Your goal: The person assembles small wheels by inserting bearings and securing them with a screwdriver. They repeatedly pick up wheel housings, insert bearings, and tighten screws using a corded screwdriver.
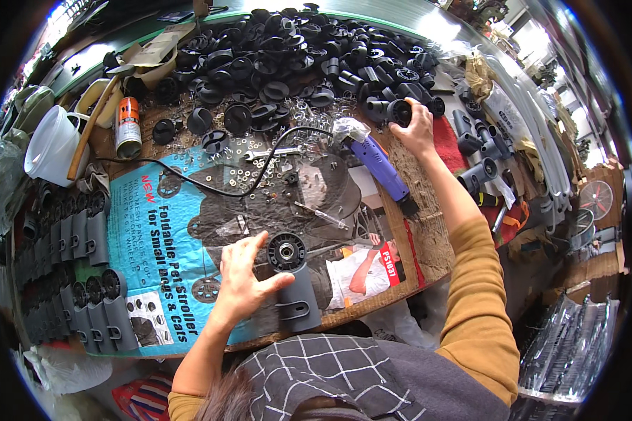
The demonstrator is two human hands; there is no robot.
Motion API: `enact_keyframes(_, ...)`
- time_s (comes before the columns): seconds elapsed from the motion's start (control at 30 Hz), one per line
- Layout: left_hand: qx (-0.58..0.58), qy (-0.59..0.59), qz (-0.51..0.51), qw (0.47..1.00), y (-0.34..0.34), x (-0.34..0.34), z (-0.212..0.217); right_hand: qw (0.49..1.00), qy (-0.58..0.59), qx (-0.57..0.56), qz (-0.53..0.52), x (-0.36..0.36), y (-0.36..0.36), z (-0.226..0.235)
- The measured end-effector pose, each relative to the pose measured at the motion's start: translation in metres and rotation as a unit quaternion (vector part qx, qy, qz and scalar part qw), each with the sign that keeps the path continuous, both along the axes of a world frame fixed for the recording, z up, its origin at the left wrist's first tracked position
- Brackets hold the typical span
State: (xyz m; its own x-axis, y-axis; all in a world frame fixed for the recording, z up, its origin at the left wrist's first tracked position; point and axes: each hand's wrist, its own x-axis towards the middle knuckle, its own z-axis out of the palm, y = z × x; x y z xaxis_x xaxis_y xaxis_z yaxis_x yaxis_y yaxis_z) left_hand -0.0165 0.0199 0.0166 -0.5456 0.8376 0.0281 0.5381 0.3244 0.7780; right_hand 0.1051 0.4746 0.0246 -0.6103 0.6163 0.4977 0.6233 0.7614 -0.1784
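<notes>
The left hand (242, 277) rests spread against a grey housing (293, 284) with a round black insert, steadying it on the desk (428, 245). Beyond the housing, the right hand (416, 126) grips a black cylinder (399, 112) beside the black parts heap (295, 56).

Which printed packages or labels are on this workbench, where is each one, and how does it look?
Flattened printed carton: lies across the bench under the left hand and the grey housing; turquoise, white and red lettering, photo panels.
Spray can: upper left, lying beside the white bucket; orange and white label, dark cap.
Red tag: small slanted rectangle printed on the carton's right part.
No screens visible.
</notes>
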Motion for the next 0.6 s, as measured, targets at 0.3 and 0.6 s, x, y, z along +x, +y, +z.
enact_keyframes(0.3, 0.239, -0.54, -0.077, 0.803, 0.061, 0.023, 0.041, 0.788, 0.168, -0.367, 0.464, 0.027, -0.22, 0.031)
enact_keyframes(0.6, 0.285, -0.475, 0.036, 0.832, 0.033, 0.037, 0.048, 0.911, 0.11, -0.241, 0.316, 0.033, -0.289, 0.064)
